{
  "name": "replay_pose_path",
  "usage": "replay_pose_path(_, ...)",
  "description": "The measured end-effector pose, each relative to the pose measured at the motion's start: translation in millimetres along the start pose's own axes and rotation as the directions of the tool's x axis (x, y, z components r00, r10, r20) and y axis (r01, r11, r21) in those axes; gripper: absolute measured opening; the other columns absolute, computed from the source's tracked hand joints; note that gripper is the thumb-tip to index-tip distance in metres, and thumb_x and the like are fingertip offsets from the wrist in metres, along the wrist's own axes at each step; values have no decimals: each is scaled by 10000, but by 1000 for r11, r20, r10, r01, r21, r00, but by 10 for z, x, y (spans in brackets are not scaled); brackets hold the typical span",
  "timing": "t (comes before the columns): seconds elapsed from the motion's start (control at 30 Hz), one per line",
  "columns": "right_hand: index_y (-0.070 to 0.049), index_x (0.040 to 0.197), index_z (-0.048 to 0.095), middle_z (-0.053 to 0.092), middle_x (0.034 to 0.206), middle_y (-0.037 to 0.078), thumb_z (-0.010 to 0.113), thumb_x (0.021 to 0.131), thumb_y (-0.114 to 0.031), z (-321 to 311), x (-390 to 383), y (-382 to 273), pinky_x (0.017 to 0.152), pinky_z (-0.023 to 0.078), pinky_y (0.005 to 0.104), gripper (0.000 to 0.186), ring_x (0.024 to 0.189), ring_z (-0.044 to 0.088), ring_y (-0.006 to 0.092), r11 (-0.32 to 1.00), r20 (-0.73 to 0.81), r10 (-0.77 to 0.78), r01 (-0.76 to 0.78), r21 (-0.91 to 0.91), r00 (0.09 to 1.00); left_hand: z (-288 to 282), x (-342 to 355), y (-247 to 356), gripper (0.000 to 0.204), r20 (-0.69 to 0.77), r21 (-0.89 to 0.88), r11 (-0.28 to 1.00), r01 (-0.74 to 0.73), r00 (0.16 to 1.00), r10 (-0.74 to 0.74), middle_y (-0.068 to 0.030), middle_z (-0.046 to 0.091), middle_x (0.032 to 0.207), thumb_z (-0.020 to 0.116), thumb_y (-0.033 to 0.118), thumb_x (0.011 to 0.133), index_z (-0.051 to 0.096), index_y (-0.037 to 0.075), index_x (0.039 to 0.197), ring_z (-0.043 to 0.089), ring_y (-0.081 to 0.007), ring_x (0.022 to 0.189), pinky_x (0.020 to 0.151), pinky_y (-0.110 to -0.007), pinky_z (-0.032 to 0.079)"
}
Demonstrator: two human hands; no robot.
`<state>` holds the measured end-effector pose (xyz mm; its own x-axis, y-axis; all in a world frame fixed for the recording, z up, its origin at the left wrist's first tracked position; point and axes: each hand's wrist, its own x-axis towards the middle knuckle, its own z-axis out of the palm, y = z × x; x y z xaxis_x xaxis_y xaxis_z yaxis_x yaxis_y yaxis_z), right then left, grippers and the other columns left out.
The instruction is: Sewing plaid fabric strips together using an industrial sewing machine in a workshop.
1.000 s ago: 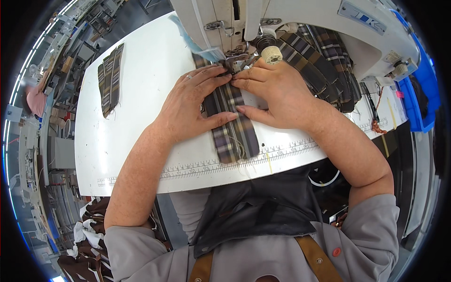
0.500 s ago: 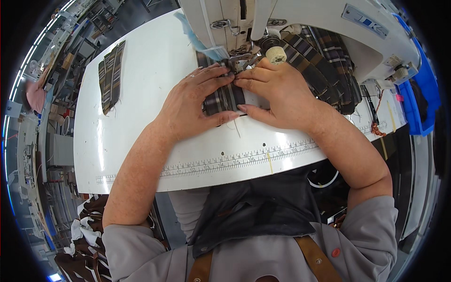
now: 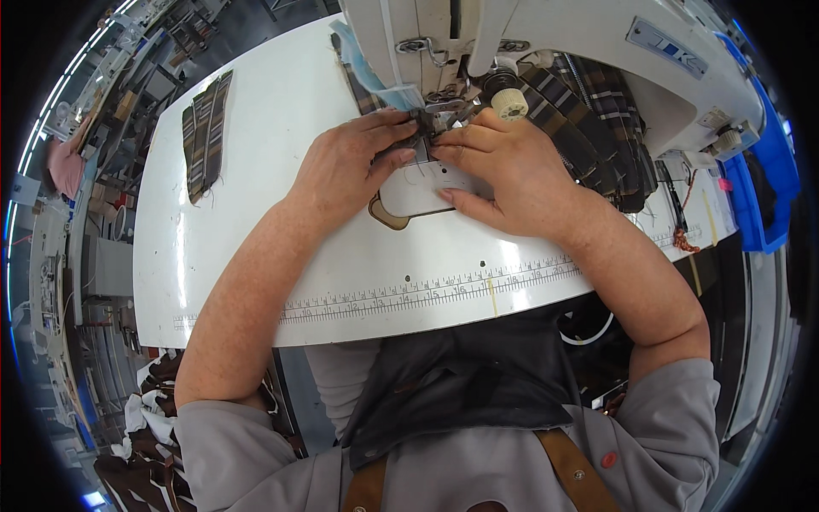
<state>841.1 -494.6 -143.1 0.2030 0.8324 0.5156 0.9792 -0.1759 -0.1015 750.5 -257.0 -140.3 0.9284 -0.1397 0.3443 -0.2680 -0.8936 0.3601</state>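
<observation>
Hands [image 3: 345,166] [image 3: 516,171], cloth [image 3: 368,101] beneath (plaid); sewing machine [image 3: 584,30]

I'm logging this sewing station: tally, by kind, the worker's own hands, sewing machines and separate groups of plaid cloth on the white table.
Hands: 2 (left hand, right hand)
Sewing machine: 1
Plaid groups: 3 (left plaid, needle plaid, right plaid)
Total: 6

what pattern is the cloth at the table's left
The cloth is plaid: dark with brown and pale stripes, head view.
</observation>
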Motion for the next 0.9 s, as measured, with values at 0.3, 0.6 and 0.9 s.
replay_pose_path(0.3, -73, 913, 749, 706, 942, 25, 789, 838, -226, -108, -40, 124, 802, 507, 427, 176, 952, 653, 239, 971, -138, 110, -136, -194, 984, -160, 200, 104, 266, 98, 231, 971, -55, 995, 33, -195, 772, 988, 693, 56, 928, 776, 37, 1179, 729, -379, 876, 840, -425, 593)
replay_pose_path(0.6, -77, 1081, 713, 706, 1005, 64, 860, 848, -278, -196, -136, 454, 863, 520, 439, 341, 958, 696, 263, 826, -291, 352, -442, -350, 889, -275, 95, -276, 347, 166, 500, 802, -326, 945, 281, -173, 757, 1200, 625, 14, 877, 746, 7, 1202, 720, -310, 1114, 1098, -421, 531)
replay_pose_path(0.9, -66, 937, 747, 730, 783, 148, 752, 922, -302, -441, -228, 641, 763, 551, 462, 236, 780, 716, 355, 779, -227, 590, -620, -91, 775, -1001, -871, -717, 341, 81, 689, 724, -25, 996, -43, -117, 725, 1323, 632, -6, 836, 735, 0, 1161, 650, -255, 1300, 1234, -483, 389)
